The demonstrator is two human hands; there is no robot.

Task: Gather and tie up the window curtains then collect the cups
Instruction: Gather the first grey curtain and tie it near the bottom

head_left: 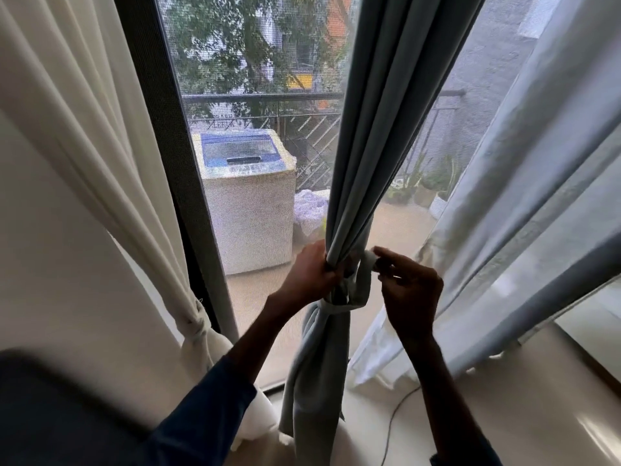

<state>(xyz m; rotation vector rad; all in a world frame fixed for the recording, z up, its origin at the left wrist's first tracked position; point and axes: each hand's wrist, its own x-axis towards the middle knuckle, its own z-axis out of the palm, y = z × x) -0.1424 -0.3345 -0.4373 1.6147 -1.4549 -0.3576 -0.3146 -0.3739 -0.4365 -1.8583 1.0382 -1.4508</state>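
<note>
A grey-blue curtain (379, 129) hangs gathered into a narrow bundle in front of the window. A fabric tie band (361, 287) loops around it at hand height. My left hand (311, 270) grips the bundle from the left, just above the band. My right hand (408, 287) pinches the band's light end at the right of the bundle. A cream curtain (84, 129) at the left is tied back low (196, 322). No cups are in view.
A sheer pale curtain (524, 203) hangs to the right. The dark window frame (174, 163) stands at the left of the screened glass, with a washing machine (248, 196) outside. A thin cable (393, 418) lies on the light floor. A dark blurred shape (60, 408) fills the lower left.
</note>
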